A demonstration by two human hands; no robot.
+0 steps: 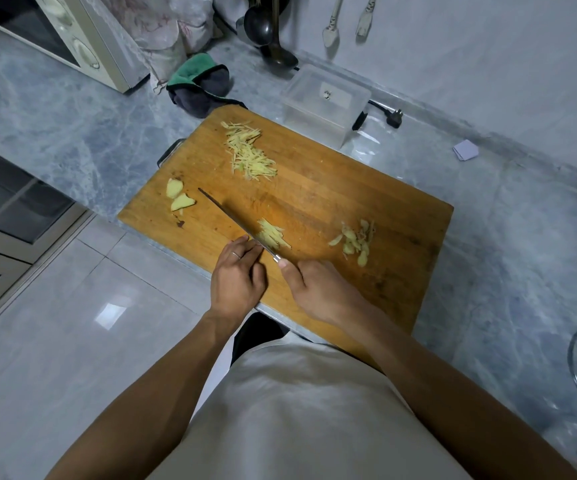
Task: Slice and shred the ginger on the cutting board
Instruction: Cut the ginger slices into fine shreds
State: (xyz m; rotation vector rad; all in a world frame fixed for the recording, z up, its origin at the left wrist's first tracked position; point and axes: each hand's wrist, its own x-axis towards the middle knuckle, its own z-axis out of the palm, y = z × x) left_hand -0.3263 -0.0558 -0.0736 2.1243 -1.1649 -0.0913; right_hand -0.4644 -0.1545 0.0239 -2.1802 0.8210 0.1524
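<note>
Your right hand (318,289) grips knife (235,223), blade edge-down on wooden cutting board (332,188). Your left hand (238,275) rests curled fingertips against blade beside small ginger shreds (273,233). Larger shredded pile (249,150) lies far. Two ginger chunks (178,195) left; peelings (356,237) right.

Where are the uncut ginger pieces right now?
In the head view, the two ginger pieces lie near the left edge of the cutting board, just left of the knife tip and apart from the shredded pile farther back.
</note>
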